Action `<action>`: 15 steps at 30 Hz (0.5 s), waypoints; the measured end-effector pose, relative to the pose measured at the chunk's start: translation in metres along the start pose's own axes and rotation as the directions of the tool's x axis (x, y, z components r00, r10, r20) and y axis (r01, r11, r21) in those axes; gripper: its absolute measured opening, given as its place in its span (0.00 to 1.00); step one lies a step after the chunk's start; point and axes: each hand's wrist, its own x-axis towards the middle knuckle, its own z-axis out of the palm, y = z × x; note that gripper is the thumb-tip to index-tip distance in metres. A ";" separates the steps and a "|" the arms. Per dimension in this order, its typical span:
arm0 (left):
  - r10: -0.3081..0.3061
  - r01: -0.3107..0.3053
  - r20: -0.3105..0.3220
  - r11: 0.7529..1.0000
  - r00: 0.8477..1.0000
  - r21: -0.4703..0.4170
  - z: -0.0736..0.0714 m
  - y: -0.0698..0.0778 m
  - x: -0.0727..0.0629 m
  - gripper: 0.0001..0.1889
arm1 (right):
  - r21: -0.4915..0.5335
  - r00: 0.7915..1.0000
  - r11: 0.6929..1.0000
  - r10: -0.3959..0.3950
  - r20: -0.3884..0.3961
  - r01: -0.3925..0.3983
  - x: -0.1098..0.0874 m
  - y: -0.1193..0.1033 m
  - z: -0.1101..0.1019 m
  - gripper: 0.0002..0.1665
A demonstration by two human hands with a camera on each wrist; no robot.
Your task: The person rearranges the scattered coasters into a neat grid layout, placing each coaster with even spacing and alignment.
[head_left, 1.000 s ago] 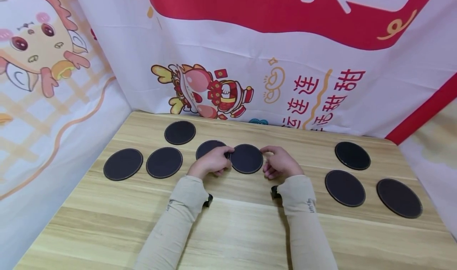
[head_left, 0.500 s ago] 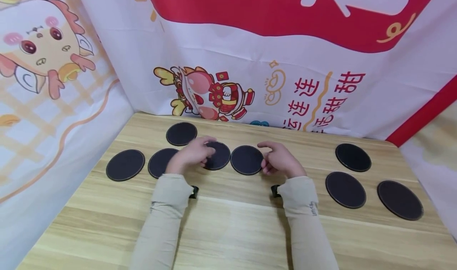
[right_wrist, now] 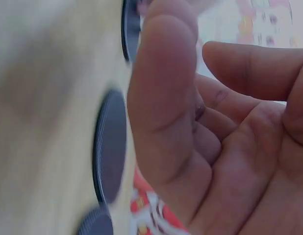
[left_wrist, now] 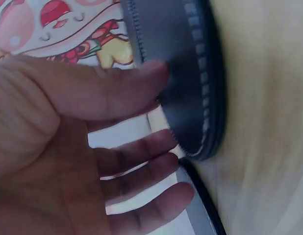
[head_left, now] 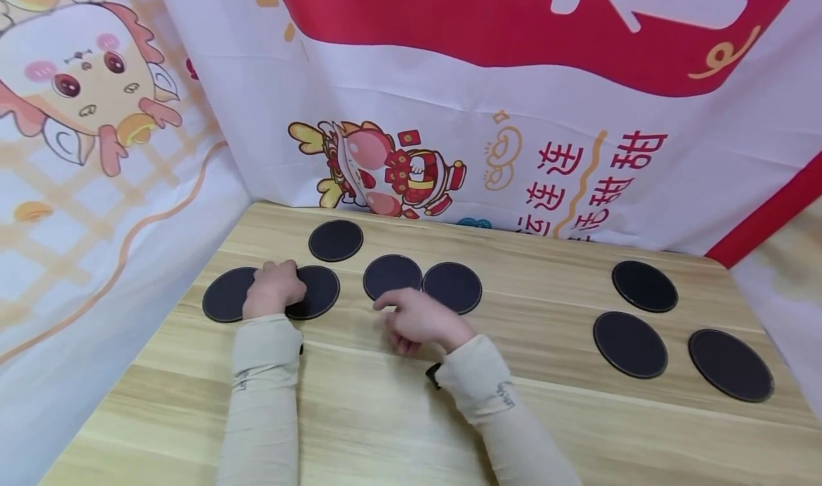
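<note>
Round dark coasters with stitched rims lie flat on the wooden table. At the left, my left hand reaches down between the far-left coaster and the coaster beside it, partly covering both. Seen from the left wrist, the thumb tip touches a coaster near its edge, while the other fingers extend close to a second one. My right hand hovers just in front of two adjoining coasters, the left one and the right one. Its index finger points left, the other fingers bend loosely, and it holds nothing.
Another coaster lies farther back on the left. Three more sit at the right: a back one, a middle one and an outer one. Printed cloth hangs along the table's back edge.
My left hand has moved left, from the middle coasters to the far-left pair. The right hand has come left and nearer, from the right side of the middle pair to in front of it.
</note>
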 end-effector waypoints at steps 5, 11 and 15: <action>-0.032 0.033 -0.032 0.999 0.999 0.042 0.006 0.003 0.001 0.27 | -0.014 0.997 1.000 -0.003 0.074 0.004 0.006 -0.007 0.030 0.20; -0.046 0.047 -0.006 0.997 0.999 0.056 0.004 0.009 -0.003 0.24 | 0.018 0.995 0.999 0.035 0.093 -0.036 0.008 -0.009 0.054 0.28; -0.056 0.053 0.043 0.996 0.998 0.073 0.002 0.012 -0.004 0.17 | 0.072 0.990 0.994 0.070 0.124 -0.079 0.009 -0.007 0.065 0.35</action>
